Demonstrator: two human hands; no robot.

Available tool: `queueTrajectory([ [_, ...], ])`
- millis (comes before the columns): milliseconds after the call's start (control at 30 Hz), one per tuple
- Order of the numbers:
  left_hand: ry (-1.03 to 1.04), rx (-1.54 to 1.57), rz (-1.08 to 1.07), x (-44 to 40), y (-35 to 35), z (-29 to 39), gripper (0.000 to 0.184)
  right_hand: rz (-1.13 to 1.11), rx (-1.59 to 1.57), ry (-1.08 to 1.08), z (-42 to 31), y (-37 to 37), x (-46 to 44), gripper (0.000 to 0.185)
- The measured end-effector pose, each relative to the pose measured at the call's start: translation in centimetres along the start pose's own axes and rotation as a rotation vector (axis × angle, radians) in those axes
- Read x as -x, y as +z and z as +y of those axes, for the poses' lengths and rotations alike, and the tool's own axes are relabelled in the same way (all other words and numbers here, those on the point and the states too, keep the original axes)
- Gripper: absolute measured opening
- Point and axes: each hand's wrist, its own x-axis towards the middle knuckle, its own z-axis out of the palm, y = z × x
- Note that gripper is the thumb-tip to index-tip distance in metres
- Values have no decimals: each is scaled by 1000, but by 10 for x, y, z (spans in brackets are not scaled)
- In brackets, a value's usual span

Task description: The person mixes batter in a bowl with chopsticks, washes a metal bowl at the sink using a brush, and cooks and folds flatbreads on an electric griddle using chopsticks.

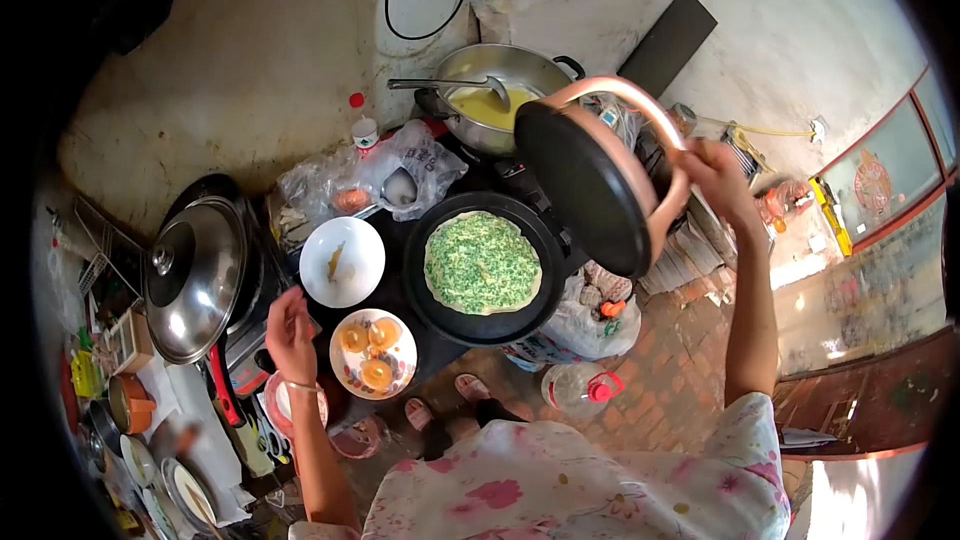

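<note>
A round green-flecked flatbread (pixel 483 262) lies flat in the black electric griddle (pixel 425 310). Its lid (pixel 590 185), dark inside with a copper-coloured rim and handle, is tilted up to the right. My right hand (pixel 710 177) is closed round the lid's handle. On the left, my left hand (pixel 290 335) hovers beside a white bowl (pixel 366 280) with a yellowish smear inside. Its fingers are loosely bent and apparently hold nothing. Just below the bowl, a patterned plate (pixel 345 365) carries several golden ring-shaped pieces.
Behind the griddle, a steel pot (pixel 465 65) holds yellow liquid and a ladle (pixel 440 84). A lidded wok (pixel 195 280) with a red handle stands left. Plastic bags (pixel 430 160) lie behind the bowl. A clear bottle (pixel 570 390) with a red cap stands on the brick floor.
</note>
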Motion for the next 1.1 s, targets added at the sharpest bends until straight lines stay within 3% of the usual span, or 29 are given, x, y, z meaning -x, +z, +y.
queueTrajectory([
  [100,25,-54,38,27,-20,-23,16,100,-49,54,31,-24,-3,23],
  [167,-164,-21,55,42,-26,-23,14,135,-63,95,48,-33,-8,25],
  [300,-245,17,122,55,-17,-24,13,212,5,241,75,-52,-27,33],
  [367,-234,6,123,57,-12,-26,13,240,25,341,96,-59,-33,37],
  [600,-270,-10,98,66,3,-19,15,266,105,391,178,-75,-58,41],
  [667,-284,0,95,68,4,-23,17,243,11,509,196,-78,-61,45],
  [933,-284,40,25,66,23,-15,17,177,-350,553,230,-76,-51,46],
  [967,-272,48,5,65,25,-11,17,182,-276,571,236,-79,-50,45],
  [1067,-264,48,4,66,25,-10,17,585,373,246,238,-95,-26,49],
  [1100,-262,42,2,66,25,-8,17,716,456,142,219,-99,-5,50],
])
